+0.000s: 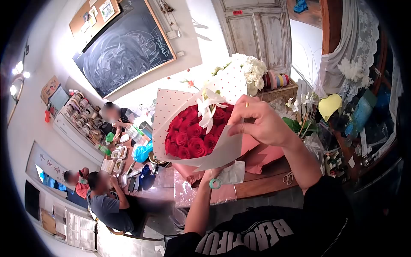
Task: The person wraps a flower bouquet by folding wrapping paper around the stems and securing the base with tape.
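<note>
A round bouquet of red roses [197,139] with white orchids [208,109] on top stands in pale dotted wrapping paper [165,111]. At the right side of the bouquet, my right hand [259,120] pinches the upper edge of a translucent white sheet [214,152], its fingers closed. That sheet curves around the front of the roses. My left hand [214,172] is low under the bouquet, beneath the paper, with its fingers mostly hidden; a teal ring-shaped item [215,183] shows at the wrist. Pink paper [267,157] spreads out at the lower right.
White flowers [252,70] stand behind the bouquet, beside ribbon rolls [276,80] in a basket. Scissors [288,178] lie near the table's [257,186] front edge. To the left, people [107,203] are around a table with food containers [118,166].
</note>
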`<state>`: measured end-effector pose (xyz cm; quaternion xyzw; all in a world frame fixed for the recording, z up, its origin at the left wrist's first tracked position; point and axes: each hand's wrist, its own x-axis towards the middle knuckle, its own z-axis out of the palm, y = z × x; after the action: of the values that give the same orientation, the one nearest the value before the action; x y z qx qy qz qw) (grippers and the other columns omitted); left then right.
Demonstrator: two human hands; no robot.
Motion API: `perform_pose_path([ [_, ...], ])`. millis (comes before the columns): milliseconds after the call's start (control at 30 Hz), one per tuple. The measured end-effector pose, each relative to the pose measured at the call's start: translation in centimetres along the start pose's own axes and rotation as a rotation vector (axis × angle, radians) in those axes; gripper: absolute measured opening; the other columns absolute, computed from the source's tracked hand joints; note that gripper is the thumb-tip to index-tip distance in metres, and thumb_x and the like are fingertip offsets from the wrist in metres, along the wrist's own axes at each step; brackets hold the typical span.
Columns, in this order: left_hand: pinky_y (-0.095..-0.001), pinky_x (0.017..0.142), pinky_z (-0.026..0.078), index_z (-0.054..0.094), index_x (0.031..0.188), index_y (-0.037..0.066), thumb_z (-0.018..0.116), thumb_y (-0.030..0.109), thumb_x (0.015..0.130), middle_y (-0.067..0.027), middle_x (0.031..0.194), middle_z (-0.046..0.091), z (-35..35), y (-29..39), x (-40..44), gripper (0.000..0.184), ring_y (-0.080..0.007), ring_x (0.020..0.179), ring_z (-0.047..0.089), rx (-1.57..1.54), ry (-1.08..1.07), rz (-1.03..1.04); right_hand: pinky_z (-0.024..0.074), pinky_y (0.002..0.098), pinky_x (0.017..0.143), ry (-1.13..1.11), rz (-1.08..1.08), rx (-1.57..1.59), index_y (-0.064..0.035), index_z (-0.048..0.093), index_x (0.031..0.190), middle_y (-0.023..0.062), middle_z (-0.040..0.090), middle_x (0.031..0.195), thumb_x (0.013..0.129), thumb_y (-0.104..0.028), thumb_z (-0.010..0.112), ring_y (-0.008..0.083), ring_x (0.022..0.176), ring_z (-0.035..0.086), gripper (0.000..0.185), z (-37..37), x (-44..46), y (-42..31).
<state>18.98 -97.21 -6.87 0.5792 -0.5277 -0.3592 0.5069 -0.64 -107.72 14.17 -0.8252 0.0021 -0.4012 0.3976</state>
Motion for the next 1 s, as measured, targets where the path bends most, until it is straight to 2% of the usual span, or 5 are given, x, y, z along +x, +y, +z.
perform_pose_path([
  [500,-0.0317,0.075,0.049,0.060,0.106,0.003,0.073,0.005,0.074,-0.0043,0.098,0.059,2.3,5.1,0.6,0.034,-0.0172,0.087,0.058,-0.458,0.067,-0.137,0.0226,0.0319,0.094,0.175,-0.265,-0.280,-0.0127,0.068,0.079,-0.0048,0.061,0.086,0.077,-0.013,0.071,0.0126,0.095,0.051,0.003,-1.5,1.6,-1.9],
  [633,-0.0318,0.075,0.050,0.060,0.104,0.002,0.072,0.004,0.074,-0.0044,0.097,0.060,2.7,5.4,1.6,0.033,-0.0174,0.087,0.059,-0.524,0.124,-0.177,0.0385,0.0348,0.085,0.616,-0.446,-0.440,-0.0064,0.066,0.093,0.0029,0.061,0.086,0.079,-0.009,0.071,0.0162,0.086,0.055,0.014,-1.9,-0.2,-2.0],
  [700,-0.0321,0.077,0.050,0.059,0.105,0.002,0.069,0.003,0.076,-0.0056,0.097,0.060,2.0,5.1,2.4,0.031,-0.0186,0.088,0.060,-0.567,0.029,-0.068,0.0458,0.0315,0.076,0.885,-0.247,-0.023,-0.0033,0.062,0.098,0.0059,0.061,0.090,0.083,-0.007,0.068,0.0144,0.085,0.057,0.017,1.5,-6.6,3.0],
  [833,-0.0344,0.079,0.051,0.055,0.107,0.000,0.066,0.003,0.077,-0.0086,0.096,0.059,2.1,6.6,2.9,0.032,-0.0216,0.089,0.060,-0.554,0.085,-0.054,0.0472,0.0286,0.066,0.594,0.258,0.143,-0.0006,0.059,0.095,0.0067,0.060,0.087,0.084,-0.007,0.067,0.0130,0.077,0.057,0.016,9.4,-10.6,8.8],
  [1000,-0.0337,0.082,0.050,0.058,0.106,0.000,0.065,0.001,0.078,-0.0095,0.101,0.060,2.4,6.1,3.2,0.029,-0.0216,0.093,0.060,-0.704,0.162,-0.081,0.0475,0.0317,0.064,0.660,0.286,0.083,-0.0012,0.061,0.092,0.0096,0.061,0.084,0.081,-0.013,0.070,0.0202,0.074,0.059,0.019,9.1,-9.8,8.6],
])
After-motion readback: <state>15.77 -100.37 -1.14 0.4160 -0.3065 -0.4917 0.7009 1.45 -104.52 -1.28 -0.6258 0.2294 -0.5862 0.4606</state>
